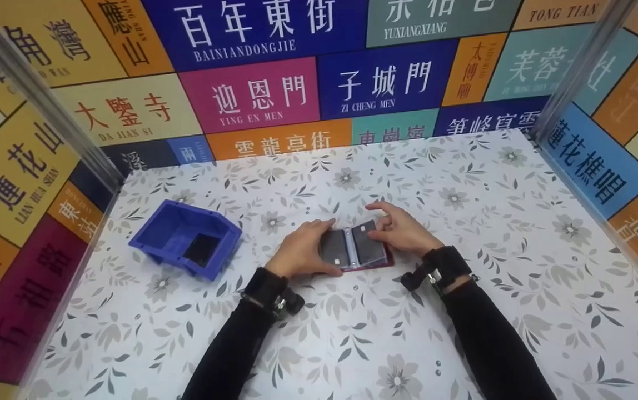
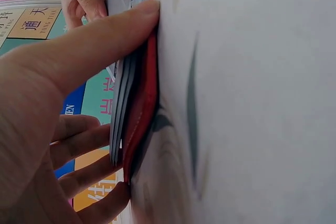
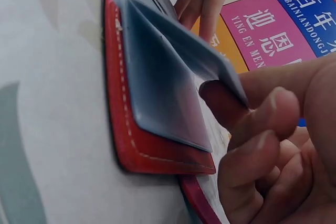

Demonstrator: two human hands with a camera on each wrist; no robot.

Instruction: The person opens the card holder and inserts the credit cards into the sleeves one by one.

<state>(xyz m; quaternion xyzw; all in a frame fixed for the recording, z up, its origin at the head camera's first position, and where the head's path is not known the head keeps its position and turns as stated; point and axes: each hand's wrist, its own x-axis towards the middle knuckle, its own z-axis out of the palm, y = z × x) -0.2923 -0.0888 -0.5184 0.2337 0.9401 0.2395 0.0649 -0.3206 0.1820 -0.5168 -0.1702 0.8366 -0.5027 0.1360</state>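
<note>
A small card holder (image 1: 333, 248) with a red stitched cover (image 3: 122, 135) lies spread on the table, its clear plastic sleeves showing dark grey pages. My left hand (image 1: 302, 248) grips its left half, the thumb (image 2: 100, 45) on the near edge and the fingers around the far side. At the right half, my right hand (image 1: 405, 229) pinches the outer corner of one plastic sleeve (image 3: 194, 51), which bends up away from the sleeve below it. Part of the left half is hidden under my left hand.
To the left stands a blue plastic bin (image 1: 158, 239) with a flat black item (image 1: 201, 249) inside. A white table (image 1: 319, 344) with a grey leaf and flower print spreads under everything. Colourful panels with Chinese lettering (image 1: 263, 94) wall in the back and both sides.
</note>
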